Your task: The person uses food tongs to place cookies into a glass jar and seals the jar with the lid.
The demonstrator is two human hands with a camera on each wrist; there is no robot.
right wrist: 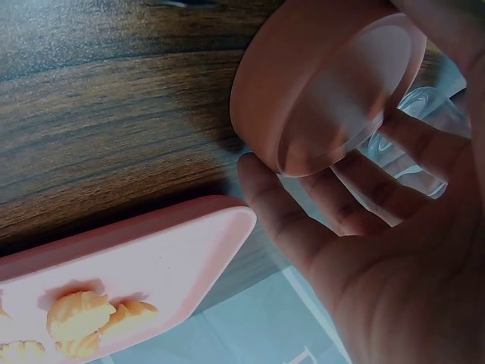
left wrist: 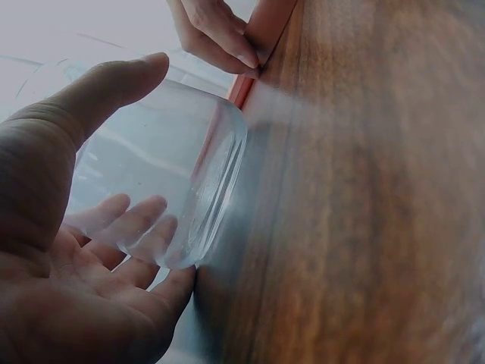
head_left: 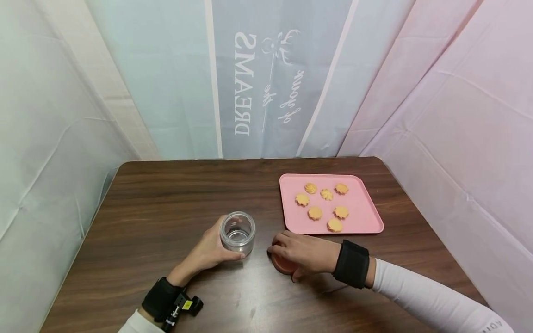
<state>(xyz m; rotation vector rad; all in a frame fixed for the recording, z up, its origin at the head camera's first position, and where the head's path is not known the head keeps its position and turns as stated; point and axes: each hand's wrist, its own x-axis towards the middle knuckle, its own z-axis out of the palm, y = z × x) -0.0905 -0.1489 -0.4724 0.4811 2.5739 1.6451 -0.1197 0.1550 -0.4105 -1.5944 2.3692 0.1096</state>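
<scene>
Curving round the clear jar [head_left: 238,237], your left hand [head_left: 210,249] has its thumb on the near side and its fingers on the far side, spread only as wide as the jar itself. The jar stands upright with its mouth uncovered, left of the pink tray [head_left: 360,217]; whether its base fully meets the surface [head_left: 179,199] is hard to tell from the dim left wrist view. Your right hand [head_left: 308,253] comes down over the reddish-brown lid [head_left: 284,265], its fingers bent and gripping the round edge. The lid is on your right of the jar, apart from it, and near the tray's closest left corner. Seven cookies [head_left: 314,213] lie spread out on the tray, none of them touching your hands. You wear black wrist bands [head_left: 351,263], with white sleeves [head_left: 420,289] behind them, and a printed curtain [head_left: 275,83] hangs beyond the far edge.
</scene>
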